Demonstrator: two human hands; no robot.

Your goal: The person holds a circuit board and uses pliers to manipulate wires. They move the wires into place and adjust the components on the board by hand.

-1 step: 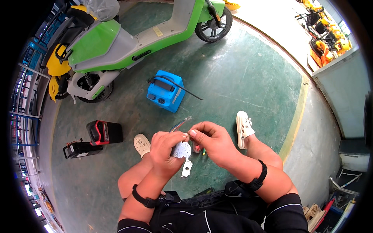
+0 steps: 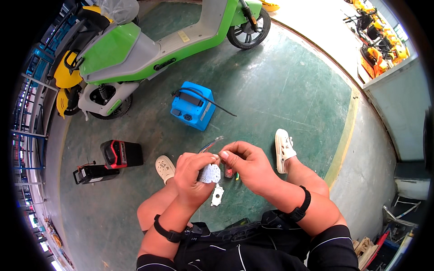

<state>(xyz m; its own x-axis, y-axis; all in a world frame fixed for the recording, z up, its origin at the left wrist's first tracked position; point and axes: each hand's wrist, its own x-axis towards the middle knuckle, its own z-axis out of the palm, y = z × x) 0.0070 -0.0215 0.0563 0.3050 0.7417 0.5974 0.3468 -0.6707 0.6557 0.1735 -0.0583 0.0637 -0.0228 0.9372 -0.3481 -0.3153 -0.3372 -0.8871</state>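
Observation:
In my left hand [image 2: 189,177], fingers curled, is a small whitish piece [image 2: 209,173] with a dotted, hole-like face. Several thin coloured wires [image 2: 209,146] with frayed ends stick out past its knuckles. My right hand [image 2: 251,166] pinches thumb against forefinger, its tips meeting those of the left hand; what lies in the pinch is too small to make out. Below the hands is a flat white part [image 2: 217,195] with a dark round centre. Partly hidden behind the right hand are a small red object [image 2: 229,172] and a thin green-yellow one [image 2: 237,176].
A blue battery-like box [image 2: 194,108] with a black cable stands ahead on the green floor. To the left are a red-and-black box [image 2: 123,154] and a low black case [image 2: 96,174]. Farther off stands a green-and-grey scooter [image 2: 158,54]. My feet, in cream clogs [image 2: 283,147], flank the hands.
The whitish piece in my left hand has tipped very slightly. Both hands otherwise stay in place.

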